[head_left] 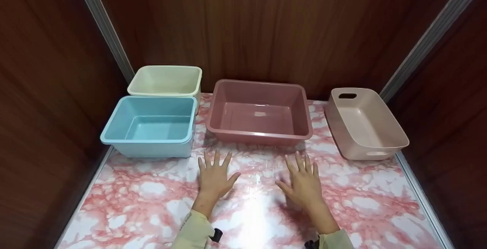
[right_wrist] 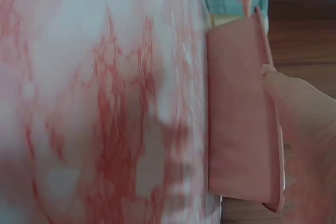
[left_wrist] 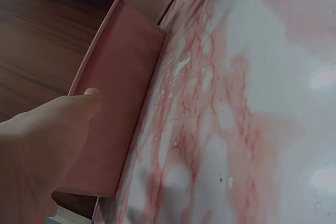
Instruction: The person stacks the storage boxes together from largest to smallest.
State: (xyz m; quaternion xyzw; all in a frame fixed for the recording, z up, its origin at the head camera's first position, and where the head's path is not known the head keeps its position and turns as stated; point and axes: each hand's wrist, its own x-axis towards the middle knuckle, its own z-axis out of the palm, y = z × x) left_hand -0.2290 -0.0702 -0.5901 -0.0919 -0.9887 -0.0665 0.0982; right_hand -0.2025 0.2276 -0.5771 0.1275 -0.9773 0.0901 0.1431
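Observation:
Both hands are held palm down with fingers spread, over the table in front of a dusty-red tub [head_left: 262, 139]. My left hand [head_left: 215, 178] is at the left of centre, its fingers pointing towards the gap between the blue tub [head_left: 152, 149] and the red one. Right of centre is my right hand [head_left: 304, 184], with a shadow on the table beside it. Neither hand holds anything. In the left wrist view the thumb of the left hand [left_wrist: 47, 135] overlaps the red tub's side; the right wrist view shows the right hand [right_wrist: 307, 124] likewise.
A cream tub [head_left: 167, 78] stands behind the blue one at the back left. On the right is a beige-pink basket [head_left: 365, 127] with handle slots. The table [head_left: 152, 211] has a pink and white marbled top. Dark wood panels [head_left: 247, 24] enclose the back and sides.

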